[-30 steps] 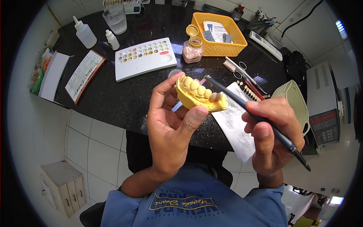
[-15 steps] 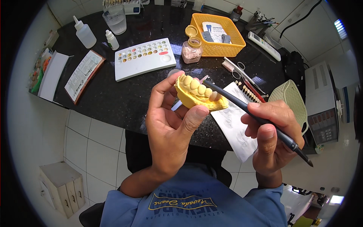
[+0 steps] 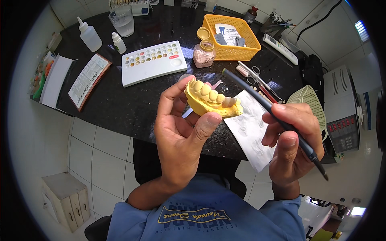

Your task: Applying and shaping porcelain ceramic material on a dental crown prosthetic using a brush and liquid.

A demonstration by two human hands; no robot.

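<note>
Between the thumb and fingers of my left hand (image 3: 179, 124) is a yellow dental model (image 3: 211, 102) with a row of tooth crowns along its top edge. My right hand (image 3: 293, 140) grips a dark paintbrush (image 3: 263, 100) like a pen. Its bristle tip points down at the lower right, and its other end is up beyond the model, apart from it. Below the brush, a crumpled white paper sheet (image 3: 249, 132) lies on the counter's edge. Past the model sits a white palette (image 3: 155, 64) with several coloured wells.
An open-lidded jar of pink powder (image 3: 204, 54) stands beside a yellow basket (image 3: 237, 53). Scissors (image 3: 254, 74) and a brush lie right of it. Two white bottles (image 3: 90, 37) and a glass (image 3: 122, 22) stand at back left. A pale green basket (image 3: 309, 104) and an oven-like unit (image 3: 341, 108) occupy the right.
My right hand has tilted the paintbrush, lifting its upper end off the model's teeth and away to the far right. The left hand and the model have barely moved.
</note>
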